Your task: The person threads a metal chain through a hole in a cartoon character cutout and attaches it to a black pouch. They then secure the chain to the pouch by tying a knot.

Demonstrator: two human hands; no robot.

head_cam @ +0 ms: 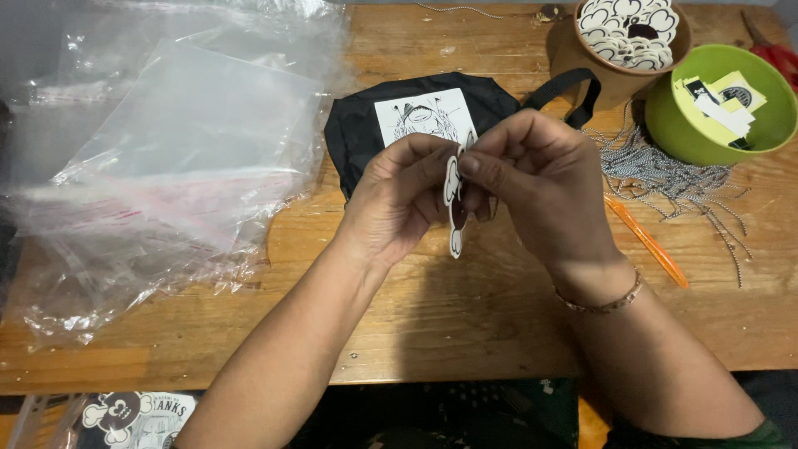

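A wooden table [465, 324] is carrying everything, and a big loose heap of clear plastic bags [166, 158] is spreading over its left side, lying flat and within easy reach of the left arm. Behind the hands, a black cloth bag [366, 125] with a white printed panel is lying flat with its strap trailing toward the pots, face up so the print is showing. The left hand [399, 199] and right hand [540, 183] are meeting above the table's middle, both pinching a small white-and-black cut-out charm [454, 212] between thumb and fingertips, holding it edge-on and raised close for fine finger work. At the far right, a green bowl [765, 125] is holding small printed paper cards, and a brown pot [582, 58] is holding a pile of similar white cut-outs, each kind kept sorted. Silver ball chains [665, 175] are lying loose below the bowls, beside a thin orange tool [648, 241].
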